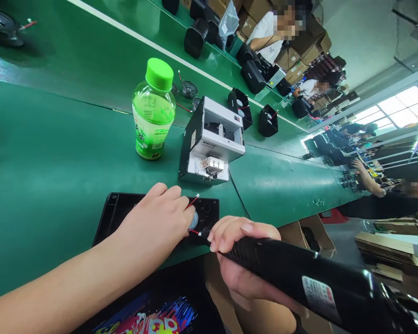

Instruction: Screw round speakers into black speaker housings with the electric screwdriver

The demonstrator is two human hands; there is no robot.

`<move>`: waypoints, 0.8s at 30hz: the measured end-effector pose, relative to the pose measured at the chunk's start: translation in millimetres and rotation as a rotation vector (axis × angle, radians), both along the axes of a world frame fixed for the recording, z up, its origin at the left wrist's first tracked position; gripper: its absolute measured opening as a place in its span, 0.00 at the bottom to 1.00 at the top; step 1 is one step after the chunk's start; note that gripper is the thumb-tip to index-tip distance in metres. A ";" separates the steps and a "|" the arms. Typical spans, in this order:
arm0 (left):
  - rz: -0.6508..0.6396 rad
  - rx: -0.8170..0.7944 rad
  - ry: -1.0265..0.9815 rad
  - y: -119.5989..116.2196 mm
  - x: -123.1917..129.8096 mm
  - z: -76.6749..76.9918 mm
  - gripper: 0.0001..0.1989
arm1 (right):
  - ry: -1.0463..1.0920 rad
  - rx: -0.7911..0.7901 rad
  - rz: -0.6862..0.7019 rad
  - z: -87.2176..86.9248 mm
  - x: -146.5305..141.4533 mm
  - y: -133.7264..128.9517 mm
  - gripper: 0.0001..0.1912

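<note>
My right hand is wrapped round a black electric screwdriver, its body slanting from the lower right and its tip end at the near right edge of a black speaker housing. The housing lies flat on the green bench. Over its middle is my left hand, fingers curled down; their tips and whatever they grip are hidden. Beside those fingers a round silvery speaker magnet shows in part, with red wires and small white plugs near it.
Behind the housing stand a silver-black screw feeder and a green-capped drink bottle. Loose speakers and open black housings sit farther back. Co-workers are at the far benches. A cardboard box stands below the bench edge.
</note>
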State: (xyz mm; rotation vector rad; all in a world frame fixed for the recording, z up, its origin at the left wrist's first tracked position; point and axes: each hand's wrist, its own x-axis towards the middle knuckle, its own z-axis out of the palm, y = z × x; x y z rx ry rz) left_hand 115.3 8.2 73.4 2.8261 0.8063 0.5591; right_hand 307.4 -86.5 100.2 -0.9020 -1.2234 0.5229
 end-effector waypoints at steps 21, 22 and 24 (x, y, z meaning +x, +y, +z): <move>0.039 0.214 -0.051 -71.5 -28.6 -19.8 0.22 | -0.044 -0.214 0.249 97.1 41.6 118.2 0.40; 0.051 0.219 -0.062 -72.9 -29.1 -20.5 0.21 | -0.037 -0.227 0.262 99.5 43.1 115.6 0.40; 0.063 0.221 -0.065 -74.5 -28.2 -20.6 0.21 | -0.017 -0.239 0.284 103.3 45.2 108.4 0.39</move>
